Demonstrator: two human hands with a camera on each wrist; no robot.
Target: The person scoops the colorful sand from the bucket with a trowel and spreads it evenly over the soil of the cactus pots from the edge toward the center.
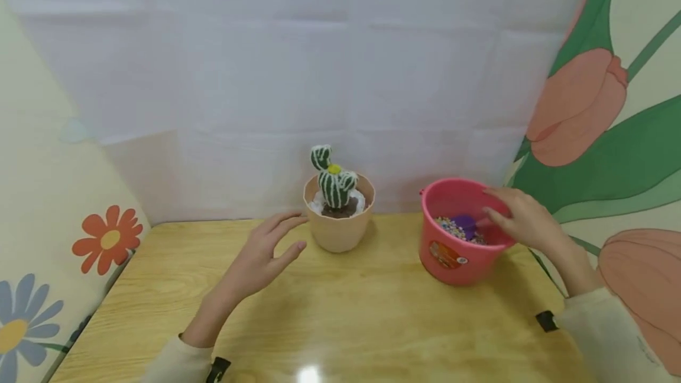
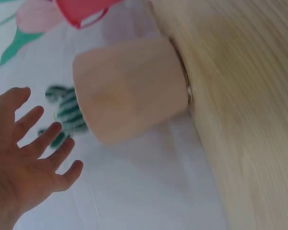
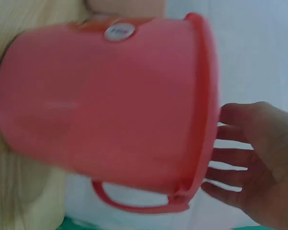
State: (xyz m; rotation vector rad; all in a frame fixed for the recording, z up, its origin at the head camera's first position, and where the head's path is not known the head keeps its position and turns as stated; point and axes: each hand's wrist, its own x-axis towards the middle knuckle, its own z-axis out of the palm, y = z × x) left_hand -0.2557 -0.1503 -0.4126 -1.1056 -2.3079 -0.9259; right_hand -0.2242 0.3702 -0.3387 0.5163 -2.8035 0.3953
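Observation:
A beige pot (image 1: 340, 236) stands near the back of the table, holding a green-and-white striped cactus (image 1: 335, 191) with a yellow flower. My left hand (image 1: 263, 256) hovers at the pot's left side, fingers spread and nothing in the palm (image 2: 24, 177); whether a fingertip touches the pot I cannot tell. To the right is a pink bucket (image 1: 460, 268) with small multicoloured beads (image 1: 451, 228) and a purple object (image 1: 465, 224) inside. Over the bucket's right rim reaches my right hand (image 1: 524, 217), its fingers loosely bent. In the right wrist view the rim (image 3: 206, 110) partly hides the fingertips.
The wooden table (image 1: 340, 312) meets a white cloth backdrop (image 1: 255, 105) behind the pot and bucket. Flower-patterned panels flank it, with a red flower (image 1: 109, 240) left and a pink tulip (image 1: 580, 108) right. A bucket handle (image 3: 129, 207) hangs at its side.

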